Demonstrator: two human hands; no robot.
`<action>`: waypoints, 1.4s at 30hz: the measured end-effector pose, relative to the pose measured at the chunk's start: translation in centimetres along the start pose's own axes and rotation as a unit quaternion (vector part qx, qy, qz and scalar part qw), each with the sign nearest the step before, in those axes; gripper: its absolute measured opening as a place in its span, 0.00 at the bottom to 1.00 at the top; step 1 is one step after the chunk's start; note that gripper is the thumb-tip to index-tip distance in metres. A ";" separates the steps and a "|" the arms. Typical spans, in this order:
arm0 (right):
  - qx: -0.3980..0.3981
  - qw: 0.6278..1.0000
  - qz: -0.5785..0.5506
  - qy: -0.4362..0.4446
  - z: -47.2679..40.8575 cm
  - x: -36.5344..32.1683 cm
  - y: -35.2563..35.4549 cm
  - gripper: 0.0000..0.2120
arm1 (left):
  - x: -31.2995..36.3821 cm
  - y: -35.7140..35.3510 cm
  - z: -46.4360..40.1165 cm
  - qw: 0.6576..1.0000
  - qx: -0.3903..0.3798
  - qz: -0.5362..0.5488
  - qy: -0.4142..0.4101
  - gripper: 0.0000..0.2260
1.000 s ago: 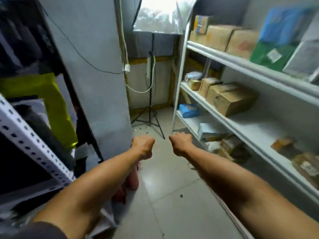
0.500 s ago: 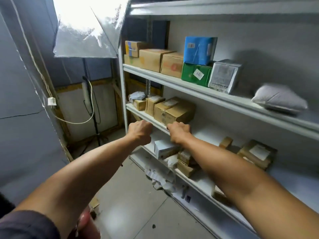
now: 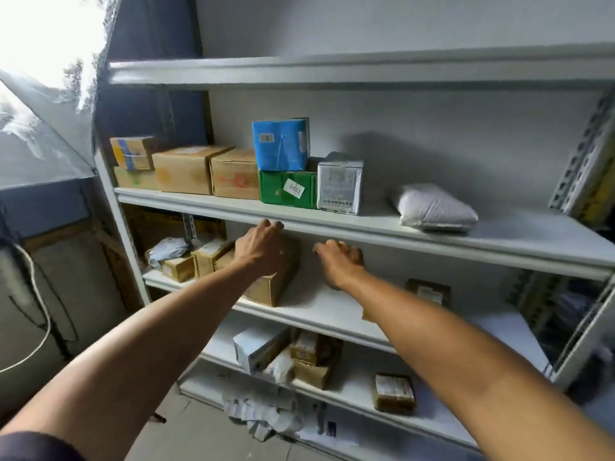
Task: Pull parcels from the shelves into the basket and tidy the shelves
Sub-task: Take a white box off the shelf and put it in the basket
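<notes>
A white metal shelf unit (image 3: 366, 224) fills the view, with parcels on several levels. My left hand (image 3: 263, 244) reaches in front of a large brown cardboard box (image 3: 273, 284) on the middle shelf, fingers loosely bent, holding nothing. My right hand (image 3: 339, 261) reaches into the same shelf just right of that box, fingers relaxed and empty. The upper shelf carries brown boxes (image 3: 189, 168), a blue box (image 3: 281, 144) on a green box (image 3: 288, 189), a white box (image 3: 339, 183) and a white padded bag (image 3: 432, 207). No basket is in view.
Smaller brown parcels (image 3: 203, 261) and a crumpled white bag (image 3: 168, 249) sit left on the middle shelf. Lower shelves hold a white box (image 3: 258, 347), stacked brown parcels (image 3: 312, 357) and a flat parcel (image 3: 394, 392). Crumpled plastic (image 3: 263, 410) lies on the floor.
My view has swung right to face the shelves squarely. Both hands have gone from closed fists to loosened fingers and moved forward into the middle shelf, around the large brown box.
</notes>
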State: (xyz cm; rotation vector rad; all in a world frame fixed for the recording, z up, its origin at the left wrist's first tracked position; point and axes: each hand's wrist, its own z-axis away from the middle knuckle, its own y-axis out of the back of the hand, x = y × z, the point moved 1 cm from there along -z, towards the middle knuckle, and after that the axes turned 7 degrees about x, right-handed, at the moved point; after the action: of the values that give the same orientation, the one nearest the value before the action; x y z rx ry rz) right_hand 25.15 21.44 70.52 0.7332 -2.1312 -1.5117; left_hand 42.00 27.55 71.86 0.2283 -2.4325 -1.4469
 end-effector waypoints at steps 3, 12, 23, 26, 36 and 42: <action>0.015 0.999 -0.011 -0.038 -1.6 3.2 0.2 0.18 | 2.0 -1.2 -3.6 1.000 0.003 0.020 -0.009 0.30; 0.081 0.985 -0.075 -0.129 -9.6 11.1 0.3 0.26 | 6.5 -4.8 -14.1 0.991 0.019 0.132 -0.018 0.30; 0.057 0.970 -0.177 -0.157 -16.9 16.3 -1.4 0.44 | 9.8 -7.3 -21.4 0.960 0.038 0.275 -0.036 0.49; 0.044 0.960 -0.226 -0.157 -18.0 16.4 -2.0 0.46 | 10.1 -8.0 -22.1 0.948 0.037 0.317 0.007 0.51; 0.102 0.905 -0.395 -0.121 -15.9 17.0 -3.4 0.39 | 7.9 -7.3 -20.7 0.880 0.041 0.463 0.098 0.38; 0.094 0.926 -0.364 -0.027 -12.8 16.2 -2.3 0.56 | 9.3 -4.2 -18.9 0.945 0.078 0.316 0.038 0.52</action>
State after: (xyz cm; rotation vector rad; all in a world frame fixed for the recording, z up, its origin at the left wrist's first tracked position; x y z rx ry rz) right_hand 20.90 1.27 72.96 1.7139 -2.1769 -1.6727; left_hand 39.49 7.17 78.28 -0.4217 -2.2493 -0.9407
